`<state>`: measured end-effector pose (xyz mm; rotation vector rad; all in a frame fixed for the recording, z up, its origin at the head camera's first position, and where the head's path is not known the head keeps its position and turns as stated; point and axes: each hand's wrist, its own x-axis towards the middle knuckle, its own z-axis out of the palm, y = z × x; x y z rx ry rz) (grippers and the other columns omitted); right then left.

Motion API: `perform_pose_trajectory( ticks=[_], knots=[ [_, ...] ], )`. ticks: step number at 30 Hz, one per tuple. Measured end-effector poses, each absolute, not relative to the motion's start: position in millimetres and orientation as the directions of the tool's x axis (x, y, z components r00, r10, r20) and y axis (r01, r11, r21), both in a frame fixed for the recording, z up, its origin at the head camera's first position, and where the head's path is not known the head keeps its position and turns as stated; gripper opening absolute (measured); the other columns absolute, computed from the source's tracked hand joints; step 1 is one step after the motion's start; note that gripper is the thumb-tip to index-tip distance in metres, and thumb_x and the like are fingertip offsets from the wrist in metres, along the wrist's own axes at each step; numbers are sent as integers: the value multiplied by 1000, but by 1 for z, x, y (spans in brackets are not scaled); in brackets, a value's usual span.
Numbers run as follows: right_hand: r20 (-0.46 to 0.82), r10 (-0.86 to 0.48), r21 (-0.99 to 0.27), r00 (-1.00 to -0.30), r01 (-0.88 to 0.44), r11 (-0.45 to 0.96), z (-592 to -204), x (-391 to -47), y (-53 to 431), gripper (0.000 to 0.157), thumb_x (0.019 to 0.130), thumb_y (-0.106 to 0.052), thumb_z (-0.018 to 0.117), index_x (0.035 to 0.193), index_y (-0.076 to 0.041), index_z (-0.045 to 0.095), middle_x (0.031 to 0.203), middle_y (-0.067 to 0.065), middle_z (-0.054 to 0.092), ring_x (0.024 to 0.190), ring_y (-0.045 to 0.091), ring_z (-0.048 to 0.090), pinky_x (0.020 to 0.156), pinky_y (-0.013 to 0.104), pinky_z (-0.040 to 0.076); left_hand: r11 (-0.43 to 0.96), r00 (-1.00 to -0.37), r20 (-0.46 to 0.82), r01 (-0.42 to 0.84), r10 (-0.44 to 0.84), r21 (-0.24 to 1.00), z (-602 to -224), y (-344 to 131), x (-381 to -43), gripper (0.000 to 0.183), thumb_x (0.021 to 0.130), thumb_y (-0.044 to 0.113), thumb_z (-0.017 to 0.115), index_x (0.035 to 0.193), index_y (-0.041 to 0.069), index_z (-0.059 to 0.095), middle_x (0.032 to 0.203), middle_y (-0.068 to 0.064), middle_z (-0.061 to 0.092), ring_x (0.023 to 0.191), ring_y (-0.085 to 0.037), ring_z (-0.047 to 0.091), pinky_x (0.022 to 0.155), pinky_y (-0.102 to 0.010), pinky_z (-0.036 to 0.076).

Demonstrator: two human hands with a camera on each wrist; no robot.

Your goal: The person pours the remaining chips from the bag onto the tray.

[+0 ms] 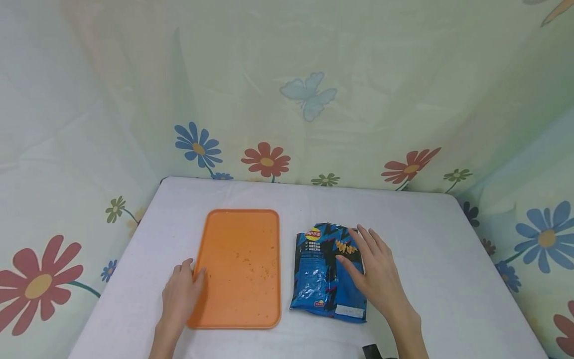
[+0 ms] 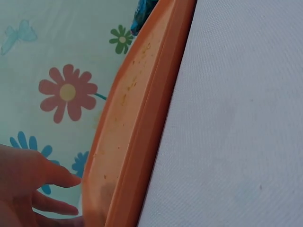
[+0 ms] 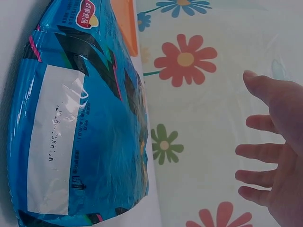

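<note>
An orange tray [image 1: 237, 259] lies on the table with crumbs scattered over its floor. At its left edge is my left hand [image 1: 180, 291], the fingers loosely bent and the thumb overlapping the rim in the head view. To the right of the tray lies a blue bag of chips [image 1: 314, 279], flat, with a white label strip near its lower corner. My right hand [image 1: 376, 269] hovers at the bag's right side, fingers spread and holding nothing. In the right wrist view the fingers [image 3: 262, 151] are apart from the bag [image 3: 109, 142].
The white table [image 1: 448, 279] reaches back to a curtain [image 1: 358, 60] printed with flowers and a butterfly, which also hangs at both sides. A small black object [image 1: 371, 351] shows at the bottom edge by my right wrist.
</note>
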<state>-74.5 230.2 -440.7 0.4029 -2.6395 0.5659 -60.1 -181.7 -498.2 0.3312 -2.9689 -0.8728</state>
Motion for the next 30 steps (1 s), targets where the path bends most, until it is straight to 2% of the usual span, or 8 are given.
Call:
perform_pose_trajectory(
  ticks=[7,11,18,21,24,27,28,30],
  knots=[
    [443,-188,-325,-877,-352,878,-443,-72,231,68,94,-45,71,146,-7,51,151,25,50,138,49,43,106,72,36,819,-973,-20,-206,-231,535,-502,-181,-57,40,97,12,63,126,-14,60,104,-29,66,86,-40,68,64,-52,53],
    [457,-195,-321,-868,-366,874,-444,-71,232,69,98,-57,59,145,-6,52,150,25,50,138,49,44,105,72,37,820,-970,0,-206,-244,534,-503,-181,-55,32,94,7,64,121,-11,64,102,-26,68,85,-40,68,63,-53,52],
    [465,-201,-316,-862,-374,872,-442,-71,232,79,98,-68,41,144,-6,53,150,24,51,137,48,45,104,72,39,802,-967,-9,-215,-253,558,-505,-182,-56,23,92,-1,60,112,-12,65,88,-22,68,68,-28,62,53,-39,45],
    [467,-202,-315,-861,-375,872,-440,-70,232,73,99,-62,51,144,-6,53,150,24,50,136,48,45,104,72,39,796,-966,-15,-220,-256,564,-505,-183,-56,17,92,-1,61,104,-12,65,81,-20,67,64,-26,59,51,-38,44],
    [470,-200,-316,-860,-376,871,-440,-70,232,71,99,-60,53,144,-6,53,150,24,51,136,48,46,103,72,40,800,-966,-9,-218,-258,559,-505,-185,-55,10,92,0,62,98,-8,64,77,-17,66,63,-26,59,51,-38,43],
    [452,-183,-340,-873,-358,870,-440,-67,232,64,95,-43,71,145,-7,53,150,22,51,135,46,48,101,70,43,801,-967,-9,-215,-253,558,-506,-185,-55,5,93,0,63,95,-5,63,73,-13,63,61,-24,56,50,-35,40],
    [446,-178,-356,-877,-356,864,-440,-66,232,63,96,-42,71,145,-7,53,150,22,52,135,45,49,100,69,45,802,-968,-12,-216,-252,557,-505,-185,-56,5,93,0,63,95,-4,63,72,-11,62,61,-24,55,50,-35,39],
    [421,-161,-396,-893,-341,853,-441,-63,232,67,88,-23,82,146,-8,52,150,21,53,135,44,51,98,67,47,802,-967,-18,-220,-253,556,-505,-185,-56,4,93,0,63,94,-3,62,71,-10,60,60,-24,53,50,-34,37]
  ],
)
